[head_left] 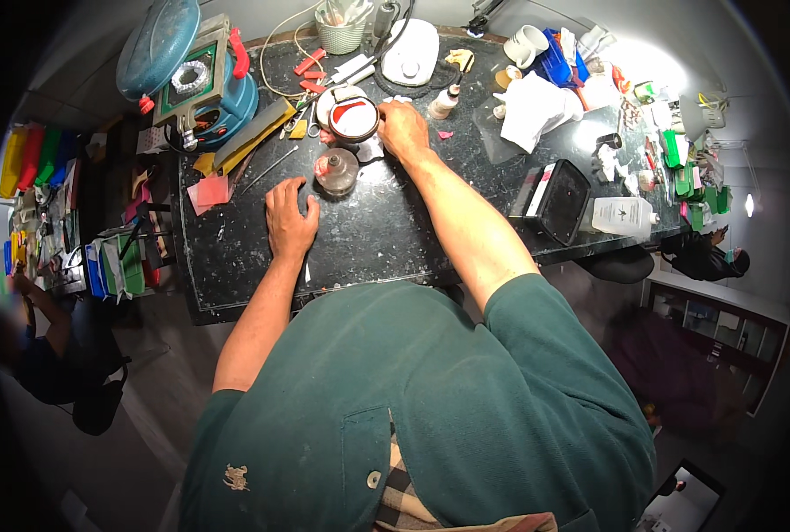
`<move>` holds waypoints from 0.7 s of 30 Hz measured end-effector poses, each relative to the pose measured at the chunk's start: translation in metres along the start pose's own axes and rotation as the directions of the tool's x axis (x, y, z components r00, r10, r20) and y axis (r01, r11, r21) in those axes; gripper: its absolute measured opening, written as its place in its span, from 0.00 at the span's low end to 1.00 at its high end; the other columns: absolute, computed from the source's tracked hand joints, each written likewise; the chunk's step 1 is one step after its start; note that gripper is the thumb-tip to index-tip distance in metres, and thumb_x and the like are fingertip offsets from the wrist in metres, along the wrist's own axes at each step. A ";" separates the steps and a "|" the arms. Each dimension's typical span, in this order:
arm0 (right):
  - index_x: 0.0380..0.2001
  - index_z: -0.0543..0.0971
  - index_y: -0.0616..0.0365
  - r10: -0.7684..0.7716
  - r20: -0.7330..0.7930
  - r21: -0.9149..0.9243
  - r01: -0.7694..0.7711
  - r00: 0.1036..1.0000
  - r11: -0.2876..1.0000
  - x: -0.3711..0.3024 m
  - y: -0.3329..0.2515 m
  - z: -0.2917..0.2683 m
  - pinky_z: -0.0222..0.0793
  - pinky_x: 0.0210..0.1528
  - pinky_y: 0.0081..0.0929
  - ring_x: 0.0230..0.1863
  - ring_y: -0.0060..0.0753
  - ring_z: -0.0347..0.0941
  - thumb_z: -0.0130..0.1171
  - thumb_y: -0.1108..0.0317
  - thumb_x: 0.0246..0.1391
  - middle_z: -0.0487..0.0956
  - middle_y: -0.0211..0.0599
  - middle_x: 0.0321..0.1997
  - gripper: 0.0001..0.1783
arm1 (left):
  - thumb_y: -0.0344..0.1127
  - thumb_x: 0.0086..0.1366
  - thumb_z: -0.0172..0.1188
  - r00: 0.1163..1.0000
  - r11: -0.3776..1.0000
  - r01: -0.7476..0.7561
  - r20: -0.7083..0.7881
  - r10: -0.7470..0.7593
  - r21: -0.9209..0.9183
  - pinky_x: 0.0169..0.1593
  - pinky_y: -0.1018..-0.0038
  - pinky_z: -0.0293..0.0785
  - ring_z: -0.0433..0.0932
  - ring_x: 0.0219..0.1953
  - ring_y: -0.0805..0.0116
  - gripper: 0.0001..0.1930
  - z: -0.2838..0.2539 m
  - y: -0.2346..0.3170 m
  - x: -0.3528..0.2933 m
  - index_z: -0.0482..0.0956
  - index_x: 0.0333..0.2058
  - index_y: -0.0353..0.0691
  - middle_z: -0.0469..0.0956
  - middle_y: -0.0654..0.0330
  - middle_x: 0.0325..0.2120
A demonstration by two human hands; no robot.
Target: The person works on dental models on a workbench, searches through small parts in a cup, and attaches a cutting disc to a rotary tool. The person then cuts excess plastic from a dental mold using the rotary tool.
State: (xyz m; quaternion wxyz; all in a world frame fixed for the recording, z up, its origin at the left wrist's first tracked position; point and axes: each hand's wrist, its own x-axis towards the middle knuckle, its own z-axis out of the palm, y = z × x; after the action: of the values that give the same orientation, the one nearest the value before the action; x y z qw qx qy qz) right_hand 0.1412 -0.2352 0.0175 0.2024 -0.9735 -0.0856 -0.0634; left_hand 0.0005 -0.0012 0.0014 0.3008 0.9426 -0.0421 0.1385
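Note:
My right hand (402,130) reaches out over the workbench, its curled fingers at the edge of a round dark-rimmed dish (375,113) with red and white inside. It appears to hold the dish by that side; the fingertips are partly hidden. Just nearer to me stands a rounded glass bottle (336,172), shaped like a spirit burner. My left hand (290,219) lies on the dark bench top to the left of the bottle, thumb and fingers apart, holding nothing. Behind the dish, a pale round thing (342,94) is partly covered.
A blue machine (226,106) with a green-topped frame stands at the left. Pink sheets (209,191) and a thin metal tool (271,168) lie nearby. At the right are a small dropper bottle (445,102), white cloth (537,111), black tray (562,202) and clear plastic bottle (623,216).

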 end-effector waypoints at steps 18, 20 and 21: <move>0.41 0.86 0.56 0.037 -0.196 0.642 0.099 0.980 0.761 -0.014 -0.044 -0.091 0.70 0.48 0.22 0.43 0.25 0.77 0.64 0.67 0.57 0.84 0.34 0.41 0.10 | 0.33 0.59 0.67 0.995 0.888 0.064 -0.039 -0.092 -0.456 0.50 0.66 0.72 0.76 0.43 0.58 0.17 0.012 -0.012 0.052 0.79 0.47 0.42 0.76 0.56 0.40; 0.41 0.86 0.57 0.103 -0.190 0.665 0.051 0.976 0.745 -0.023 -0.041 -0.093 0.70 0.46 0.20 0.42 0.22 0.77 0.63 0.69 0.58 0.84 0.33 0.41 0.09 | 0.35 0.59 0.67 0.995 0.867 0.102 0.036 -0.097 -0.488 0.50 0.65 0.72 0.77 0.44 0.58 0.16 0.015 -0.016 0.062 0.81 0.46 0.41 0.76 0.56 0.39; 0.42 0.85 0.59 0.144 -0.175 0.669 0.011 0.974 0.743 -0.030 -0.038 -0.096 0.69 0.45 0.19 0.42 0.21 0.76 0.63 0.70 0.59 0.84 0.32 0.41 0.09 | 0.36 0.59 0.67 0.993 0.864 0.116 0.080 -0.088 -0.489 0.50 0.65 0.72 0.77 0.44 0.57 0.16 0.016 -0.017 0.069 0.81 0.46 0.41 0.76 0.55 0.39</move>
State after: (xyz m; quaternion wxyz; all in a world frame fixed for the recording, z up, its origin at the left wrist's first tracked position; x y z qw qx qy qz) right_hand 0.0965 -0.2442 0.1147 0.5463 -0.8268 -0.0452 -0.1263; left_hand 0.0733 0.0031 -0.0007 0.5368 0.8391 -0.0344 0.0812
